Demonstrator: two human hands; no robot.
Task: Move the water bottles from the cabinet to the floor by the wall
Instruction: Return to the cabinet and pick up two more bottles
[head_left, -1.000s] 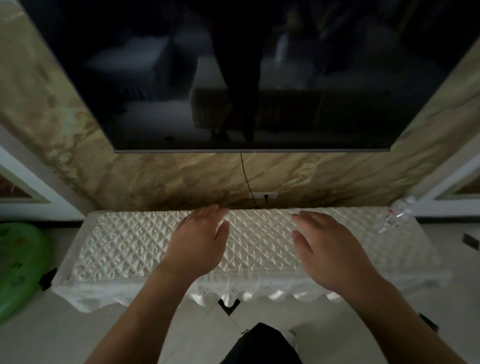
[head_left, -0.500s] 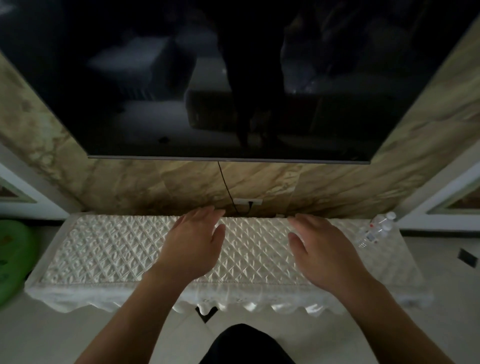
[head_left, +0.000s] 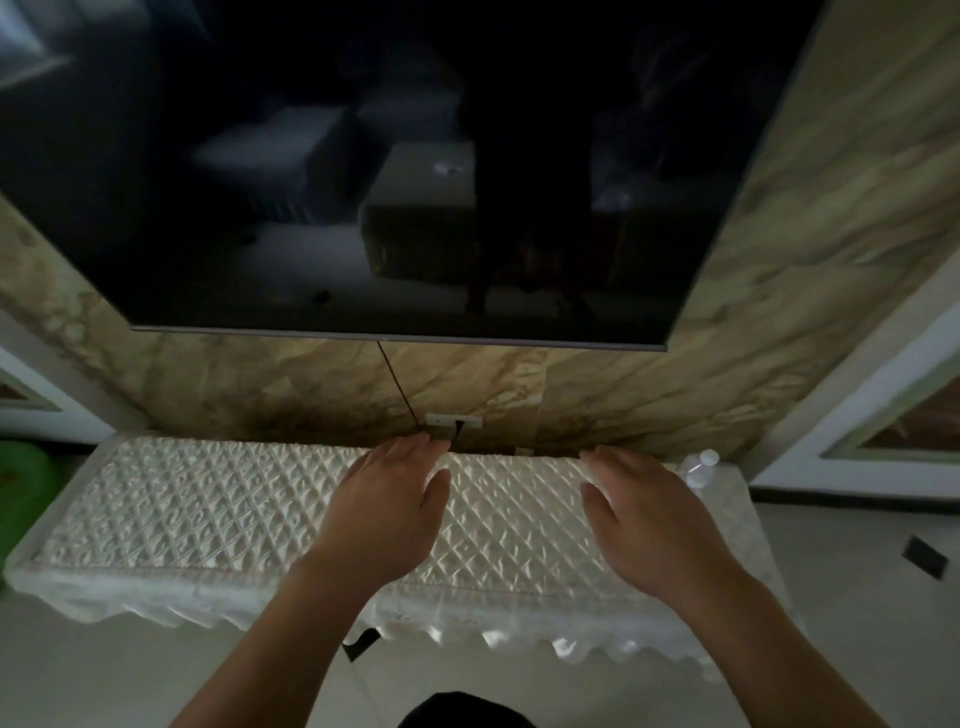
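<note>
Cabinet (head_left: 182, 509) top: water bottle (head_left: 698, 467) near right edge (both hands open).

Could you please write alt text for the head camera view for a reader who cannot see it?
A person's left hand and right hand are held open over a cabinet draped in a white quilted cloth, holding nothing. A water bottle sits at the cabinet's right end, and a dark television hangs above.

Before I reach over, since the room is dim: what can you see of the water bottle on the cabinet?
The water bottle is clear plastic with a white cap, at the far right end of the cloth-covered cabinet, by the wall. Only cap and shoulder show; the right hand hides the rest, not gripping it.
</note>
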